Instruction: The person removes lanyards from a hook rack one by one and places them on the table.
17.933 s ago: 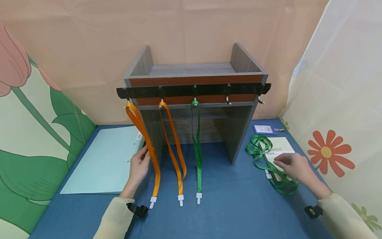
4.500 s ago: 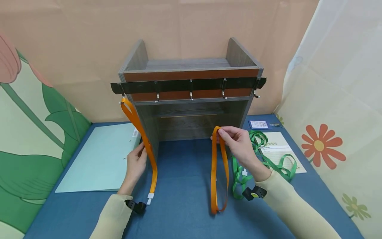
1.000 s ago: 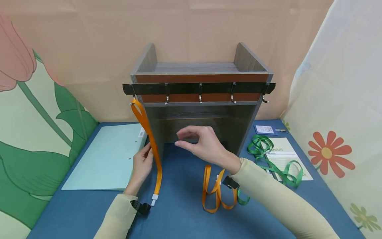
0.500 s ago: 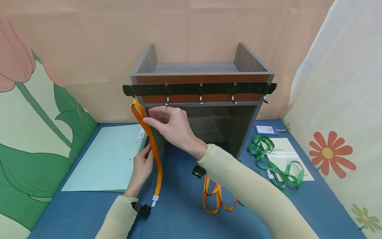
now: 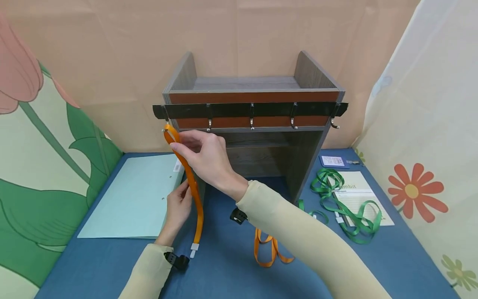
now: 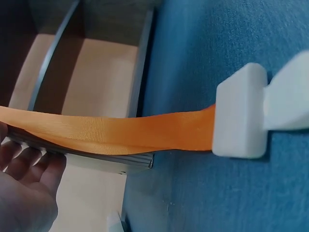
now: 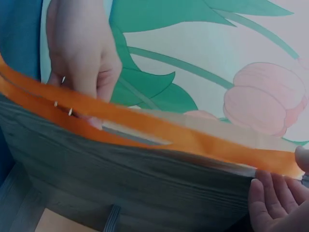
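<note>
An orange lanyard [image 5: 192, 182] hangs from the leftmost hook of the black hook rail [image 5: 231, 111], its white clip [image 5: 194, 248] dangling low. Near the lanyard's top, my right hand [image 5: 210, 160] pinches the strap between thumb and fingers; the right wrist view shows the strap [image 7: 212, 145] running in between them. My left hand [image 5: 179, 207] grips the front edge of the grey wooden shelf's [image 5: 306, 166] left side panel, behind the strap. In the left wrist view its fingers [image 6: 50, 176] lie along the panel's outer face.
A second orange lanyard [image 5: 257, 249] lies on the blue table, partly under my right forearm. Green lanyards [image 5: 324, 189] are heaped on a notepad [image 5: 351, 178] at right, beside a blue badge [image 5: 332, 162]. A pale folder [image 5: 127, 199] lies left. The other hooks are bare.
Over the last second my right hand moved left and up onto the hanging lanyard. Since the oldest frame, an orange and a green lanyard left the second and third hooks. My left hand stayed.
</note>
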Demonstrator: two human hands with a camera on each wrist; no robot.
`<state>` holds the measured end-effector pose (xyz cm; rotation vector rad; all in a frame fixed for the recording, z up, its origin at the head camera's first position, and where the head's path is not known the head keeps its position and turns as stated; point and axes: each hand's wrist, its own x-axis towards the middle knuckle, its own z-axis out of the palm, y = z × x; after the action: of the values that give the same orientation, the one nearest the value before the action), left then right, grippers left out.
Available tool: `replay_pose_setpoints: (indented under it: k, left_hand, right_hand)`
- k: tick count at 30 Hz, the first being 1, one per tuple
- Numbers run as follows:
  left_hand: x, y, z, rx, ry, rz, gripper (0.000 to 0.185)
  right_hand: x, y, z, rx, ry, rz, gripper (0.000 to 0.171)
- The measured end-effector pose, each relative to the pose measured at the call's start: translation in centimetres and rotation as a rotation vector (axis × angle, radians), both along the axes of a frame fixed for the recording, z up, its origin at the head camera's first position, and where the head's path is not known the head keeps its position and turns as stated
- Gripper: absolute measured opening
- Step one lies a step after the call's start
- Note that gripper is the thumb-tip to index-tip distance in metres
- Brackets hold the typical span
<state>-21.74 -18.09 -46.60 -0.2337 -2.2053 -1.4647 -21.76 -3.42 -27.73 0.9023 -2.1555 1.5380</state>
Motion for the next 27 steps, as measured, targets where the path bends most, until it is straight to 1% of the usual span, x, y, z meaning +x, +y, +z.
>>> replay_pose_setpoints:
  k: [3,8,13,16,19,23,26,27]
  left_hand:
    - [0.0,0.0,0.2,-0.014,-0.011,-0.002,0.032]
    - [0.0,-0.2,0.5,-0.051,-0.023,-0.012,0.033]
    - [0.1,-0.7,0.9,-0.087,-0.043,-0.03,0.035]
    - [0.0,-1.2,1.2,-0.118,-0.068,-0.031,0.033]
    - [-0.1,-1.4,1.6,-0.143,-0.098,-0.04,0.033]
    - [-0.1,-1.7,1.9,-0.14,-0.131,-0.052,0.034]
    - [-0.3,-1.9,1.9,-0.118,-0.154,-0.069,0.035]
    - [-0.3,-1.9,1.9,-0.11,-0.16,-0.079,0.035]
  right_hand:
    - [0.0,-0.3,0.2,0.009,-0.007,-0.018,0.031]
    - [-0.1,-0.4,0.3,-0.014,-0.031,-0.019,0.027]
    - [0.2,-0.1,0.3,-0.085,-0.059,0.027,0.024]
    - [0.4,0.2,0.4,-0.143,-0.058,0.063,0.022]
    - [0.5,0.5,0.6,-0.175,-0.05,0.076,0.021]
    - [2.1,1.2,2.1,-0.188,-0.07,0.075,0.02]
    - [3.6,1.7,3.4,-0.226,-0.093,0.1,0.019]
    - [3.8,1.9,3.6,-0.241,-0.094,0.112,0.018]
